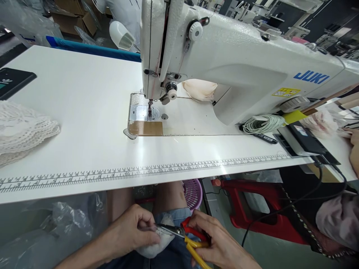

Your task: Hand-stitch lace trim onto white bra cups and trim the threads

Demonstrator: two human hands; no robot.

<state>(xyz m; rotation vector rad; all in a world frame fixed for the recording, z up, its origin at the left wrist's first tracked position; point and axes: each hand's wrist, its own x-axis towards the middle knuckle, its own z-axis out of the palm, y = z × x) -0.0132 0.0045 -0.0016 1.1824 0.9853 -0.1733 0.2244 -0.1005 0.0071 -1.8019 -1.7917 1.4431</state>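
Over the lap, my left hand (pixel 140 229) pinches a piece of white fabric (pixel 157 243) between thumb and fingers. My right hand (pixel 214 239) grips a pair of scissors (pixel 193 242) with one red and one yellow handle. The scissor blades point left, across the fabric and up to the left fingertips. Whether the blades are cutting into the fabric cannot be made out. Above the hands is the front edge of a white sewing table (pixel 92 149) with a printed ruler strip.
A white JUKI sewing machine (pixel 241 71) stands on the table. White lace fabric (pixel 25 130) lies at left near a dark phone-like item (pixel 17 82). Coiled cord (pixel 263 123) and a black box (pixel 303 138) sit at right. Below are a purple basket (pixel 193 194) and a red stool (pixel 260 209).
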